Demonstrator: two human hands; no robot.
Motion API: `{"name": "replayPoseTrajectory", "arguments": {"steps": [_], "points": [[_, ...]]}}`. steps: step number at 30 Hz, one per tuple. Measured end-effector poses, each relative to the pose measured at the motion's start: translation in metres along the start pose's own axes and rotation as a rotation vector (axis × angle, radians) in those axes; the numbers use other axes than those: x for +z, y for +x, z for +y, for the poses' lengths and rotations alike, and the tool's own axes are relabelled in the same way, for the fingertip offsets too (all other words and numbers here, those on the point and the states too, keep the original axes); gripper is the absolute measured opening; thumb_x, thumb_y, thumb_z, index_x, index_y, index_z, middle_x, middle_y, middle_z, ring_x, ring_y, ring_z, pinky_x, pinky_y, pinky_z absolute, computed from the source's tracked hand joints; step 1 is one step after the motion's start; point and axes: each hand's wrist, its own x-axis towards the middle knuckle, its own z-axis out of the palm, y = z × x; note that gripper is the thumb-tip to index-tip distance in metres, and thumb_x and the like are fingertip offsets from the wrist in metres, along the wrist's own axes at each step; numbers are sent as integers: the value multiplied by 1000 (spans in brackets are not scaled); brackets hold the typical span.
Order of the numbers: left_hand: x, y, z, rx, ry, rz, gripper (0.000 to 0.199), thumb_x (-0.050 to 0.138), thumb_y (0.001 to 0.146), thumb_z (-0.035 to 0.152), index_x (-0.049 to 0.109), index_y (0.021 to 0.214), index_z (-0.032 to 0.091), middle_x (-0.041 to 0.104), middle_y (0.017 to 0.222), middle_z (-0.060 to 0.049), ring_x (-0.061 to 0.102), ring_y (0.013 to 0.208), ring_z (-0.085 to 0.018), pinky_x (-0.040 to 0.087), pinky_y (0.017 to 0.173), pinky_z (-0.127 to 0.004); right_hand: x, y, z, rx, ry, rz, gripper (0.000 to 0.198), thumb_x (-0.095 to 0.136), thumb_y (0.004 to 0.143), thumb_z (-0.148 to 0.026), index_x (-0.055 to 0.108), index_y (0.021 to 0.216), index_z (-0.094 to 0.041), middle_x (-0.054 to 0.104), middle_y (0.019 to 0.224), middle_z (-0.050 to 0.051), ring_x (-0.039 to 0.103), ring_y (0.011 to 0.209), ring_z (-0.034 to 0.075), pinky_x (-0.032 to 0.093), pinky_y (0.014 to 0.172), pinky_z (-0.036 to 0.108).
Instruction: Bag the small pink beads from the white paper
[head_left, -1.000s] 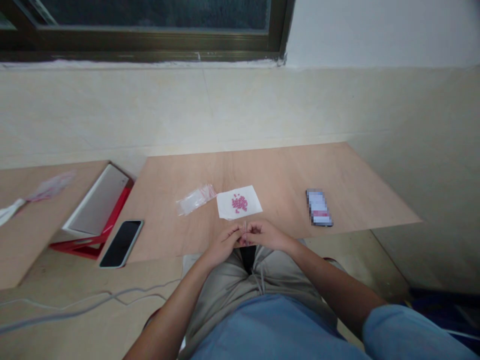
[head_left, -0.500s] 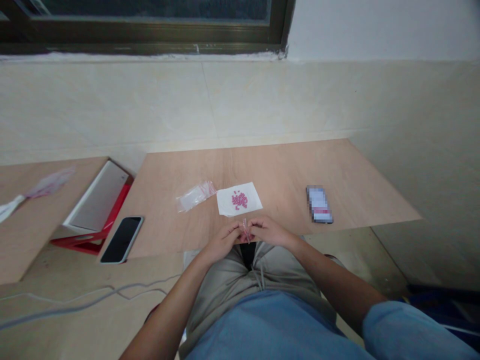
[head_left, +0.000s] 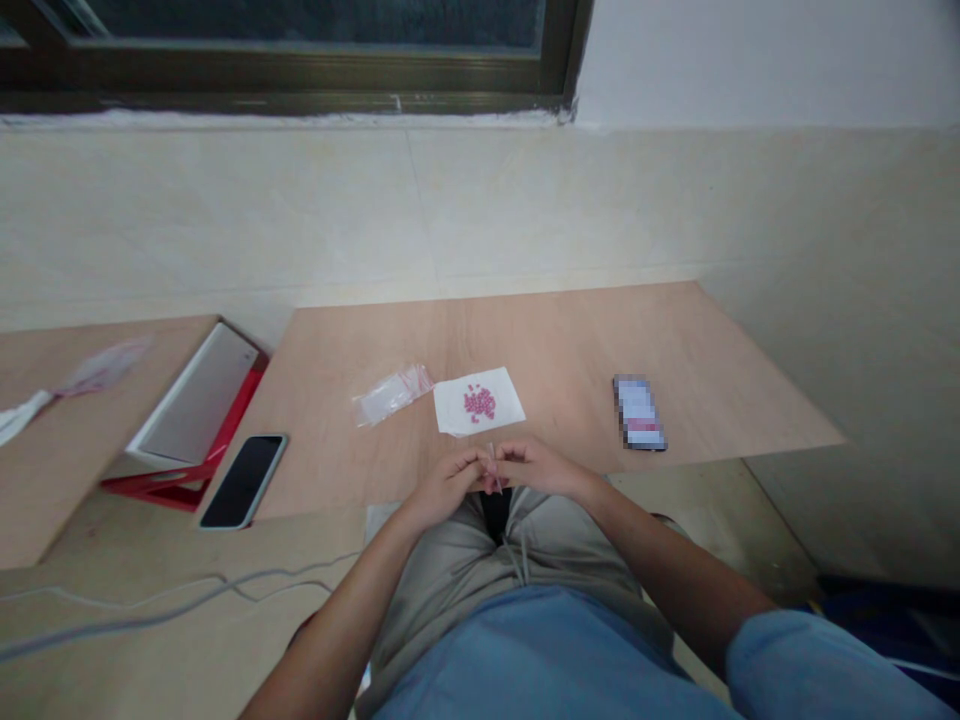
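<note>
Left hand [head_left: 444, 490] and right hand [head_left: 544, 470] pinch thin clear piece [head_left: 493, 466], long axis fore-aft; beads [head_left: 479, 403] just beyond.

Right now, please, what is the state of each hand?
Left hand: closed, pinching a thin clear item.
Right hand: closed, pinching the same thin clear item.

A thin, translucent piece [head_left: 491, 452] is held slightly tilted.
</note>
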Motion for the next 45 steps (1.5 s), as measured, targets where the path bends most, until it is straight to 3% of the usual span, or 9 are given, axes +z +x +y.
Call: {"name": "replayPoseTrajectory", "arguments": {"steps": [6,15,20,26,36,41,45], "points": [[1,-2,5,11,8,6,29,47,98,29,62,77,15,62,76,-2,59,78,-16,45,81,-28,-1,0,7,22,22,3,42,66,88,-55,59,73,-16,70,78,3,65,73,14,50,70,27],[3,-2,-5,-6,5,58,26,47,96,26,58,75,16,57,70,1,54,70,-13,42,73,-27,1,-2,9,-16,86,7,26,63,89,-36,62,71,-16,70,79,4,68,82,17,53,78,30],[7,0,-7,-20,25,76,29,55,95,38,58,78,15,55,71,2,50,66,-12,39,66,-25,-1,-1,15,41,28,40,28,63,88,-39,64,72,-16,69,77,3,66,77,16,53,77,30],[5,-2,-1,-61,-57,27,21,56,93,32,60,83,15,61,78,-1,55,73,-14,43,72,-26,-4,1,11,24,153,8,31,66,86,-41,64,70,-16,69,76,3,68,82,19,53,85,35],[3,-3,-1,-20,-58,-49,26,59,94,40,62,87,15,65,85,-4,58,78,-16,45,75,-28,-1,-2,3,-6,40,-14,40,72,86,-51,58,71,-16,66,70,1,65,72,14,49,66,24],[4,-2,1,-114,-210,61,22,62,90,37,62,85,16,64,79,-1,59,75,-15,46,76,-28,-1,-2,-3,31,103,-20,39,68,87,-54,66,79,-16,71,83,4,67,81,16,54,79,30],[5,0,-4,-157,-286,107,15,61,84,31,62,85,16,66,78,-1,61,74,-16,47,75,-29,-1,-2,-1,72,111,5,35,70,85,-50,66,76,-16,71,81,3,66,76,15,54,77,29]]}}
